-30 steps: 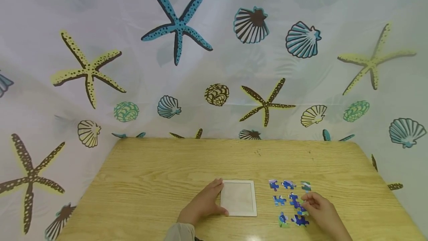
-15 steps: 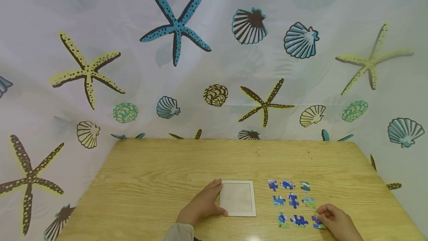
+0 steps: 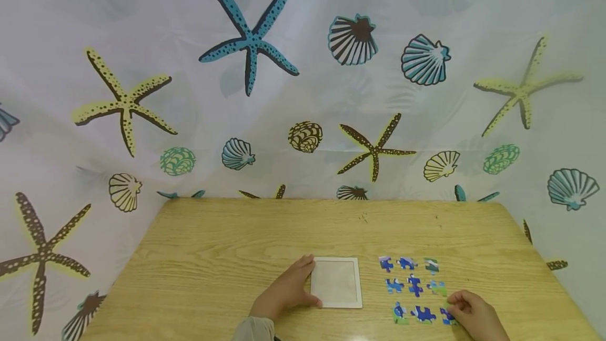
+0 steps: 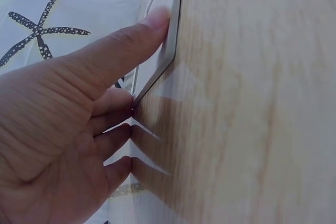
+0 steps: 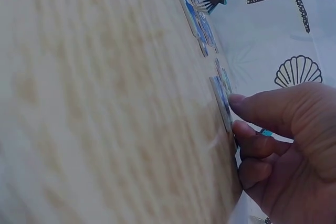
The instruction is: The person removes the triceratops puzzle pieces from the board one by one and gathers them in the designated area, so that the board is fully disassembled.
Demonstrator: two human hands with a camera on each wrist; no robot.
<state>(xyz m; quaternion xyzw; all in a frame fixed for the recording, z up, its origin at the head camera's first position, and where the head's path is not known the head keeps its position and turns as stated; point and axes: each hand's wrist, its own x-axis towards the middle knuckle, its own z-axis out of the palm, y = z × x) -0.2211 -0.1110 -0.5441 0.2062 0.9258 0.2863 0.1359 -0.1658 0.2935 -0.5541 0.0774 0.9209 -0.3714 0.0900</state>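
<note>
A square puzzle tray (image 3: 358, 286), white-rimmed with a pale inside, lies flat on the table. Along its left side rests my left hand (image 3: 285, 289), thumb on the near left corner and fingers at the far left one. The left wrist view shows the thumb laid straight over the tray's rim (image 4: 169, 38), other fingertips touching the tabletop. My right hand (image 3: 477, 313) has thumb and curled index finger at the right edge of a blue-purple jigsaw piece (image 3: 447, 316). That piece (image 5: 220, 103) appears flat on the table in the right wrist view.
Several other jigsaw pieces, such as a dark blue one (image 3: 415, 285) and a green-blue one (image 3: 437, 288), lie in loose rows right of the tray. Behind the wooden table (image 3: 227, 246) hangs a white curtain (image 3: 293, 99) printed with starfish and shells.
My right hand has moved a jigsaw piece from beside the middle piece toward the near right, ending the front row, then slightly left. My left hand has stayed at the tray.
</note>
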